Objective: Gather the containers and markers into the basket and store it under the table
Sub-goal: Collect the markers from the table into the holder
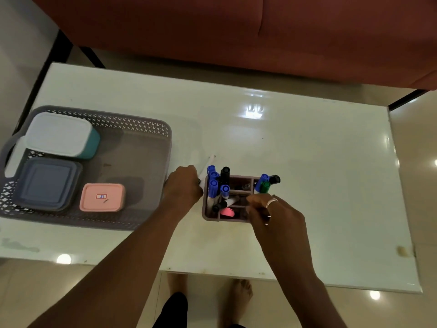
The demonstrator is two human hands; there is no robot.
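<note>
Three lidded containers sit in the grey lattice basket point(142, 129) at the left end of my white glossy table point(307, 162): a teal box with a white lid point(59, 133) at the far left corner, a dark blue square box point(47, 183) in front of it, and a small pink box point(102, 197) bearing a sticker just to its right. The right half of the basket floor is bare.

My left hand point(183, 185) is curled between the basket's right wall and the mauve divided caddy point(210, 215), fingers closed round what looks like a white marker point(208, 165) that juts up and away from my knuckles; motion blur keeps me from being sure of the grip.

My right hand point(276, 216), a ring on one finger, is at the caddy's near right corner, fingers bent over the rim and into the compartments. Whether they pinch a marker or merely touch the caddy I cannot tell, since the hand hides its own fingertips.

In the caddy, blue-capped markers point(214, 183) stand upright in the left compartment beside a black-capped marker point(225, 172); another blue, a black and a green-capped marker point(266, 185) lean in the far right compartment. One marker lies tilted across the middle, and a pink item point(227, 212) rests in the near compartment.

A red-brown sofa point(212, 31) runs along the far side. My bare feet point(241, 290) show below the near edge.
</note>
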